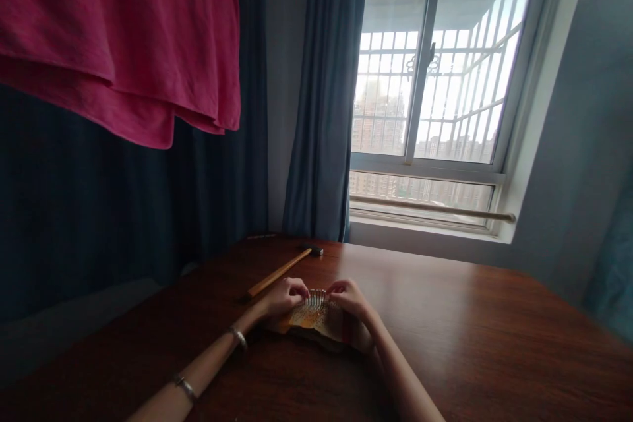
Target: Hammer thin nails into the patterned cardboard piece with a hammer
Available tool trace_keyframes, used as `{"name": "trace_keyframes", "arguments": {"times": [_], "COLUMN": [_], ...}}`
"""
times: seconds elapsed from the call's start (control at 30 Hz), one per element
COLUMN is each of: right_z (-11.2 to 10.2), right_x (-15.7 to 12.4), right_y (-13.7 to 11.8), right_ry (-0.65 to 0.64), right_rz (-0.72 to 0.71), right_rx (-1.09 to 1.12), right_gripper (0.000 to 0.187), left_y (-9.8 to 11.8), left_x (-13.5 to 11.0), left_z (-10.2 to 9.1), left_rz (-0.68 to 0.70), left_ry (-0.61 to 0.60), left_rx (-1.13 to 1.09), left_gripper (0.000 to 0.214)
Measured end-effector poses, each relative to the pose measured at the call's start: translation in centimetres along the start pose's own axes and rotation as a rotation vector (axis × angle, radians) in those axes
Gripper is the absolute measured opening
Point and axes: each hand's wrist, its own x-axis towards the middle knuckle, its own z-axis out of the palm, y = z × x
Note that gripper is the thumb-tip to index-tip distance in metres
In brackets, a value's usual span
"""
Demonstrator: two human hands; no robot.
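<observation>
On the brown table, a small cream and orange piece with dark specks (pixel 312 318) lies between my two hands. A row of thin upright, silvery prongs or loops stands along its far edge; I cannot make out exactly what it is. My left hand (pixel 287 295) has its fingers closed at the left end of that row. At the right end, my right hand (pixel 349 297) pinches with thumb and fingers. Both hands cover the corners of the piece. Its near edge looks uneven and wavy.
Beyond my left hand a wooden stick (pixel 277 274) lies slantwise, its far end near a small dark block (pixel 315 251). The table (pixel 445 330) reaches toward a barred window (pixel 425 92). Dark blue curtains (pixel 321 112) and a hanging pink cloth (pixel 123 39) are at left.
</observation>
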Motion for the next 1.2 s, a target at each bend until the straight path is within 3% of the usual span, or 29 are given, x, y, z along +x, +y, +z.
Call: {"name": "trace_keyframes", "arguments": {"times": [0.13, 0.5, 0.83, 1.2], "right_z": [0.2, 0.1, 0.8, 2.8], "right_x": [-0.7, -1.5, -1.5, -1.2], "right_y": [-0.7, -0.8, -0.1, 0.5], "right_ry": [-0.018, -0.081, -0.028, 0.054], "right_rz": [-0.011, -0.074, -0.107, -0.122], "right_rx": [0.005, -0.007, -0.047, -0.008], "right_gripper": [0.019, 0.016, 0.015, 0.014], "left_y": [0.2, -0.3, -0.6, 0.0], "left_x": [-0.6, -0.6, -0.7, -0.9], "left_z": [-0.8, -1.1, -1.1, -2.3], "left_rz": [0.041, 0.125, 0.138, 0.115], "left_ry": [-0.092, -0.123, -0.137, -0.237], "left_rx": [-0.020, 0.034, 0.047, 0.053], "left_gripper": [0.023, 0.021, 0.021, 0.022]}}
